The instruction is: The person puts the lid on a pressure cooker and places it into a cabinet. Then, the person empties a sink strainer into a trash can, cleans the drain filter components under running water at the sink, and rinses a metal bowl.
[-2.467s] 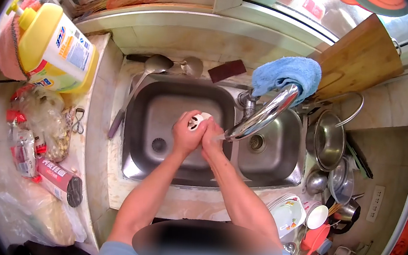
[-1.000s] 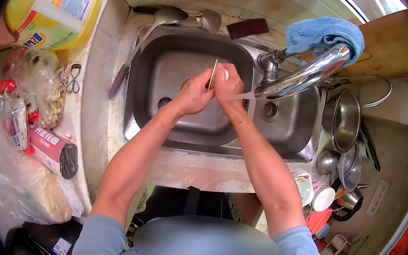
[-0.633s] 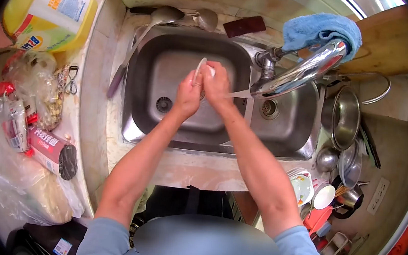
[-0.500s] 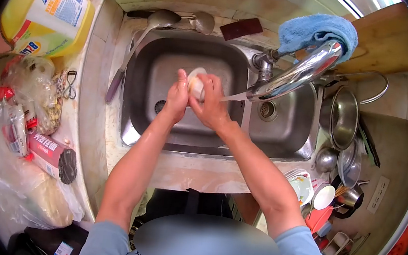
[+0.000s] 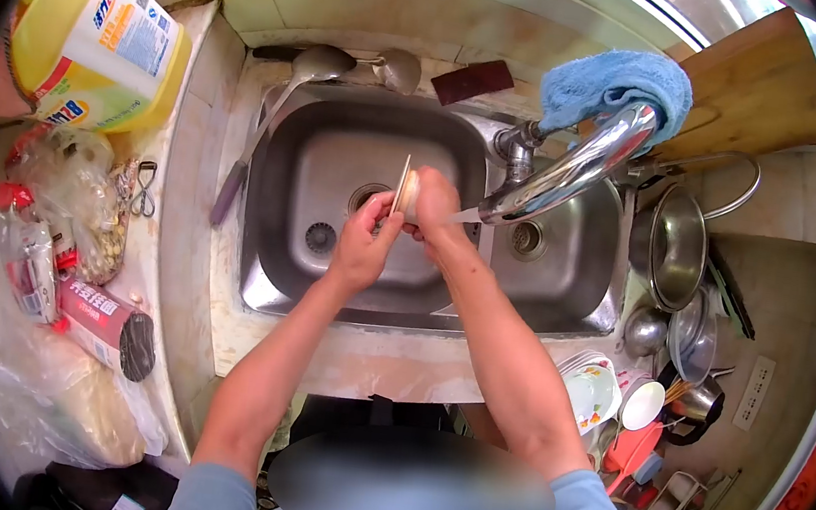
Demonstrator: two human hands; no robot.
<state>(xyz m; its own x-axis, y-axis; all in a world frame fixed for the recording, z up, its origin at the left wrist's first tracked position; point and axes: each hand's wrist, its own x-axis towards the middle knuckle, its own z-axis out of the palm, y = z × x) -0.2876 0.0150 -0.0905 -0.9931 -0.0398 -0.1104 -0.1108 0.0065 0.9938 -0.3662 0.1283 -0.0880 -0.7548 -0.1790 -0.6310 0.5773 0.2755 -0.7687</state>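
Over the left basin of the steel sink (image 5: 270, 189), both hands are closed on a small, pale, round dish-like thing (image 5: 410, 197), turned edge-on with its thin rim facing left. My left hand (image 5: 365, 245) pinches its lower left side between thumb and fingers. My right hand (image 5: 436, 203) grips it from the right, its fingers partly hidden behind it. The chrome faucet (image 5: 569, 168) points at my right wrist, and a short stream of water (image 5: 463, 216) reaches it.
A ladle (image 5: 324, 62) rests along the sink's left rim. A blue cloth (image 5: 618, 88) hangs over the faucet. Steel bowls (image 5: 676, 245) and stacked dishes (image 5: 589, 392) stand at right. A yellow detergent jug (image 5: 100, 39) and food packets (image 5: 103, 326) occupy the left ledge.
The dish-like thing has turned from showing its face to edge-on. My left hand has shifted lower, and my right hand has rolled over. The whole view has moved slightly.
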